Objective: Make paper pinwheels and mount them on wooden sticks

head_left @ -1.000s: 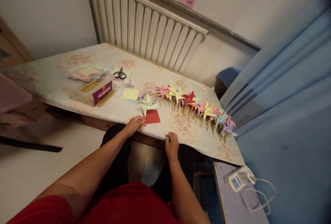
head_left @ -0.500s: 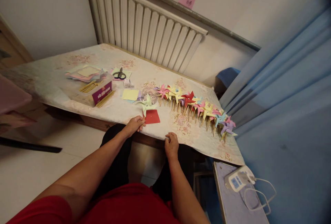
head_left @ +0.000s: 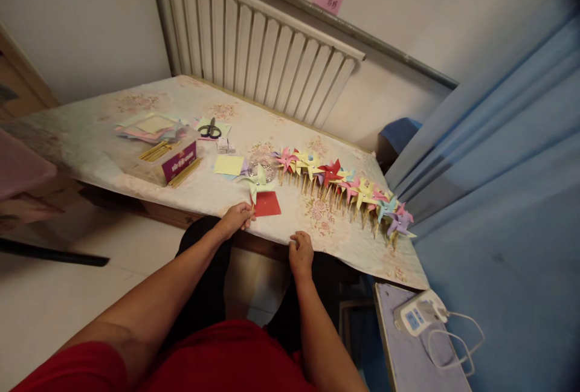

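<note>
A pale green paper pinwheel (head_left: 258, 183) stands up from my left hand (head_left: 237, 218), whose fingers pinch its thin stick at the table's front edge. Just beyond those fingers lies a red paper square (head_left: 267, 203), partly behind the pinwheel. My right hand (head_left: 301, 253) rests at the edge with loosely curled fingers and nothing visible in them. Behind the pinwheel is a clear round dish (head_left: 263, 167) of small shiny pieces. Yellow paper squares (head_left: 229, 165) lie to its left. Finished pinwheels (head_left: 331, 173) in many colours form a long row to the right.
A clear box of sticks (head_left: 158, 159) with a purple label stands left, near a paper stack (head_left: 153, 126). Black-handled scissors (head_left: 209, 130) lie on paper farther back. A radiator (head_left: 258, 48) lines the wall; a blue curtain (head_left: 498, 199) and a white corded device (head_left: 419, 313) are right.
</note>
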The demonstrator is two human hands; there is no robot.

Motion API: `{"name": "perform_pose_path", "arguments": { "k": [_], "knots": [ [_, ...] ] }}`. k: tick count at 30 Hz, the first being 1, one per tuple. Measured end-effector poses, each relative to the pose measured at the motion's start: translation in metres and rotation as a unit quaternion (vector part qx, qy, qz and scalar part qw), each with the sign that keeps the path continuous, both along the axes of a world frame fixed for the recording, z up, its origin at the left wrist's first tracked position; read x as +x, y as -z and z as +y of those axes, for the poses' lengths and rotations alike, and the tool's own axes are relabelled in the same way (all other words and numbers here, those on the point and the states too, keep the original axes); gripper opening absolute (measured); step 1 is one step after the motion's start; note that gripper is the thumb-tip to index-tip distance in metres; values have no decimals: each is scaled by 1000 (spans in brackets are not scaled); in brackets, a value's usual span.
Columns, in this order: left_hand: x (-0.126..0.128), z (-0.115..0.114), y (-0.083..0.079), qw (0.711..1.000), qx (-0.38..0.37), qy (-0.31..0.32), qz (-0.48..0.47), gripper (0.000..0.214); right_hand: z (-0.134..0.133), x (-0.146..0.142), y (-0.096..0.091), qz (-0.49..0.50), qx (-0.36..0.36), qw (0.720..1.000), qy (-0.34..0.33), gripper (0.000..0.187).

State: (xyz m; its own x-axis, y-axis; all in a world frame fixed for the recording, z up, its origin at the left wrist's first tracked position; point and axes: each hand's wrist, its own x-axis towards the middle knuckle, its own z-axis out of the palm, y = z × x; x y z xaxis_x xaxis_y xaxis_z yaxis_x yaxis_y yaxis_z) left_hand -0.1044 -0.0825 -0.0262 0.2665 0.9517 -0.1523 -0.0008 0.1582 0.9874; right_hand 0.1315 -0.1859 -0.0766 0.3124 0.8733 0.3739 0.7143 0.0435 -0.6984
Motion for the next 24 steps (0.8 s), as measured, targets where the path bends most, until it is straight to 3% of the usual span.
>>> {"name": "perform_pose_path", "arguments": {
  "k": [24],
  "knots": [
    [0,-2,-2,1000,4,13,11,30,0,-4,-9,17,21,1000,7,22]
  ]
}}
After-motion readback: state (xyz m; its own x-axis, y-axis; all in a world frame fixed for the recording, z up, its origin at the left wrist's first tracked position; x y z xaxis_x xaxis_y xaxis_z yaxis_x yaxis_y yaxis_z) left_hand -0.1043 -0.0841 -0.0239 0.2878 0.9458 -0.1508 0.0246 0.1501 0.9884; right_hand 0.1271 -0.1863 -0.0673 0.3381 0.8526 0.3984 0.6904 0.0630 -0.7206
